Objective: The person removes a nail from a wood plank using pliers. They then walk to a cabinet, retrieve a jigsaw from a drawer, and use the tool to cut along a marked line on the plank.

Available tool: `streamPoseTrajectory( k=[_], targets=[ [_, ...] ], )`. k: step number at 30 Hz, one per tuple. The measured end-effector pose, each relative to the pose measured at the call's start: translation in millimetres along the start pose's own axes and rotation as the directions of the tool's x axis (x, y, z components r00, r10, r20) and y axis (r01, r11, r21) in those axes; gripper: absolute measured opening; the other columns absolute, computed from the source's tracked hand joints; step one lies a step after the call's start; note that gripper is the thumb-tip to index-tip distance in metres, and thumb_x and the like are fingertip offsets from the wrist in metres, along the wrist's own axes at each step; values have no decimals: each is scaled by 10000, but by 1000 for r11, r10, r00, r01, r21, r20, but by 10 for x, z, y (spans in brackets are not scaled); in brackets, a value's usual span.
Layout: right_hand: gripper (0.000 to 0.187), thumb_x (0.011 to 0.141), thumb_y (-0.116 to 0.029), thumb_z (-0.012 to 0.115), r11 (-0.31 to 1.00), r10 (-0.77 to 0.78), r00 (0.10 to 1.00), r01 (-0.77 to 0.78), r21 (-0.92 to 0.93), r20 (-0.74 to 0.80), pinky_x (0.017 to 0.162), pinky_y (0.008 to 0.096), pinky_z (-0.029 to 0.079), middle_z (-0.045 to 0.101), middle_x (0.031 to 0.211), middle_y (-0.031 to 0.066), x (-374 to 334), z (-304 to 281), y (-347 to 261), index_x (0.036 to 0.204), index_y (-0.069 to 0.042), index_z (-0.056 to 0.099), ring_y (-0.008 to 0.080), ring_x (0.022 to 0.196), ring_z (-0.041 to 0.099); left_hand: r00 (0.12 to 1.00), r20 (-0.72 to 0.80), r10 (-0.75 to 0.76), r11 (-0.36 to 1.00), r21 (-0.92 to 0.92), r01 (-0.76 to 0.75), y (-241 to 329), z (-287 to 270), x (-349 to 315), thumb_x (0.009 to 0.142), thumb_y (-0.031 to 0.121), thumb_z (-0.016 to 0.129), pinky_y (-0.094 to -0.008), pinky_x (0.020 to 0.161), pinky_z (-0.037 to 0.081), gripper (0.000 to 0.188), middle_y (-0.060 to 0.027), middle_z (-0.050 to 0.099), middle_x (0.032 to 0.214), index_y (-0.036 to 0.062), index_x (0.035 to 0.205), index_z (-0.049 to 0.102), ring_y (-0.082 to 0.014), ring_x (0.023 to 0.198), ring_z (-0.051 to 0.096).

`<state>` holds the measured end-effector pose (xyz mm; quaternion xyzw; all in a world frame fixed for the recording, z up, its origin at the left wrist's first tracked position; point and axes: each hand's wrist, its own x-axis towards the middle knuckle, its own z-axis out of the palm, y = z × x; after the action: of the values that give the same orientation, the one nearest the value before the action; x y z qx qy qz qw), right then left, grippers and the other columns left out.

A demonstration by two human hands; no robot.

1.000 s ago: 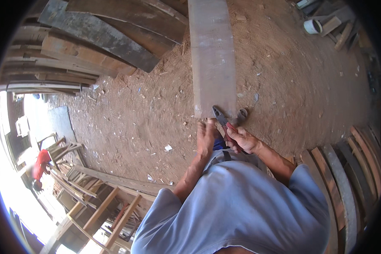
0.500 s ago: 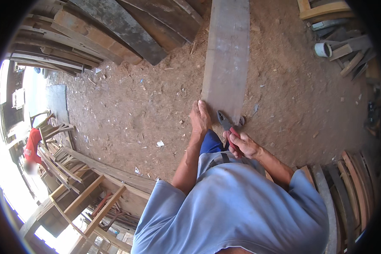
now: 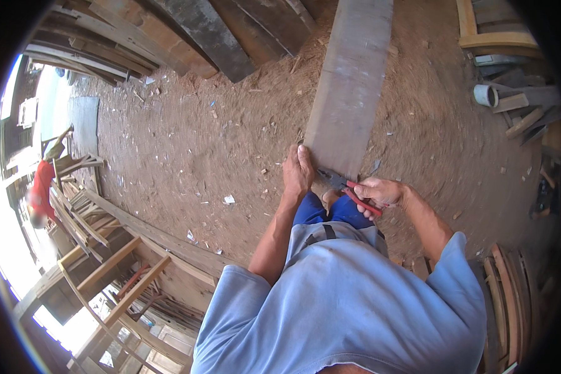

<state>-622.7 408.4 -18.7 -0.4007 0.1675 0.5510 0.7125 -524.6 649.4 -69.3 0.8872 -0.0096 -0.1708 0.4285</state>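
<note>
A long, wide wooden board (image 3: 350,87) runs away from me, its near end just in front of my body. My left hand (image 3: 298,169) grips the board's near left corner, thumb on top and the other fingers mostly hidden. Red-handled pliers (image 3: 363,201) are in my right hand (image 3: 380,194), which is closed around the handles. The dark jaws point left and lie at the board's near end edge, close to my left hand. Whether the jaws grip anything is too small to tell.
Planks (image 3: 199,37) lean at the far left. A wooden frame (image 3: 137,283) and piled timber stand at the near left, with a person in red (image 3: 42,190) beyond. Offcuts and a white pipe piece (image 3: 485,95) lie at right. Curved wood pieces (image 3: 502,293) stack at the near right.
The pliers have swung from pointing up and away to pointing left, their jaws now at the board's end edge. My right hand moved slightly right; the board appears more slanted.
</note>
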Motion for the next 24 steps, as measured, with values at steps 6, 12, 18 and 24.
streamPoseTrajectory(
  k=[6, 12, 18, 24],
  targets=[
    [430, 998, -530, 498, 998, 41, 990, -46, -34, -138, 417, 257, 451, 552, 687, 0, 4, 222, -63, 1047, -104, 531, 67, 515, 515, 993, -88, 78, 996, -26, -81, 23, 37, -13, 1053, 321, 351, -578, 712, 438, 377, -296, 611, 872, 5, 1018, 554, -532, 838, 579],
    [471, 995, -497, 530, 1000, -18, 976, 13, -25, -216, 442, 254, 482, 608, 738, 16, -15, 305, 81, 1016, -30, 586, 78, 536, 556, 994, -78, 71, 997, -36, -74, 44, 34, 0, 1050, 300, 359, -582, 681, 423, 347, -299, 600, 858, 9, 1005, 543, -538, 829, 567],
    [398, 987, -394, 593, 992, -108, 991, 114, 61, -83, 687, 308, 572, 675, 1021, 156, -52, 202, 245, 1034, 1, 598, 171, 808, 669, 998, -51, 44, 997, -57, -47, 43, 20, -2, 1053, 301, 355, -571, 675, 422, 348, -298, 587, 854, 11, 987, 536, -539, 817, 555],
    [358, 1010, -329, 563, 954, -174, 984, 161, 253, 30, 788, 353, 591, 673, 1064, 160, -118, 258, 433, 1098, 16, 606, 190, 902, 680, 997, -47, 59, 998, -33, -61, -64, 41, 11, 1057, 311, 341, -562, 693, 435, 370, -293, 603, 885, 4, 1031, 546, -540, 826, 560]
  ],
)
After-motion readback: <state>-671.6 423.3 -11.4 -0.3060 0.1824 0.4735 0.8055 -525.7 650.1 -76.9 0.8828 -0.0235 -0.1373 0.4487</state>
